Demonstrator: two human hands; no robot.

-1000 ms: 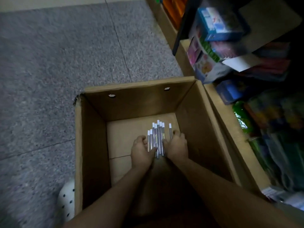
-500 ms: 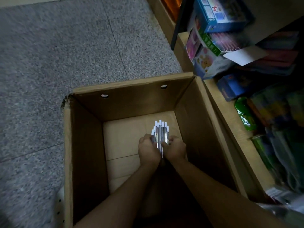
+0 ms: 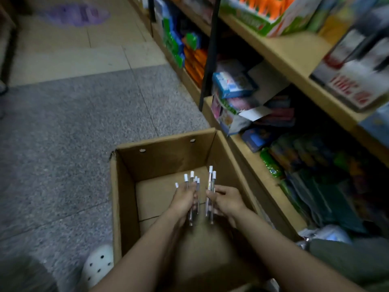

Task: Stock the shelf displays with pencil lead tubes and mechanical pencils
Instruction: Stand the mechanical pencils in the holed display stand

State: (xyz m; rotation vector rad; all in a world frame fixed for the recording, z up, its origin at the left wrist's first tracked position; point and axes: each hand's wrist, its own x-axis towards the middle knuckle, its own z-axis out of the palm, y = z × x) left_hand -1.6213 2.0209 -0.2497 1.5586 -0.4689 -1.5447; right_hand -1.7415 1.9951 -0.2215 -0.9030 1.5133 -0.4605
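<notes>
A: Item one: pencil lead tubes (image 3: 192,194), slim clear cylinders with white caps, held in two bunches above the open cardboard box (image 3: 124,199).

B: Who has which bunch?

A: Left hand (image 3: 182,200) is curled round the larger bunch, caps fanned upward, lower ends sticking out below the palm. Right hand (image 3: 226,200) pinches a smaller bunch of about two or three, fingers wrapped round the mid-length. The two bunches are close but apart.

B: Handling notes?

A: My reading: smooth, hard plastic, so the tubes will slide past one another. The left bunch is splayed; squaring the caps level and closing the fingers round the middle would keep any from slipping back into the box. Lift straight up past the box's right wall before turning toward the shelf (image 3: 294,51).

B: The box itself?

A: Plain brown corrugated card, square-cornered, two small holes near the top of the far wall, a torn far-left corner. The visible part of its bottom shows bare card.

B: Surroundings?

A: Box stands on speckled grey floor (image 3: 63,144), its right wall against the shelf's lower board. The wooden shelf carries glossy coloured packets and boxes, blurred. A white perforated clog (image 3: 97,266) sits by the box's near-left corner.
</notes>
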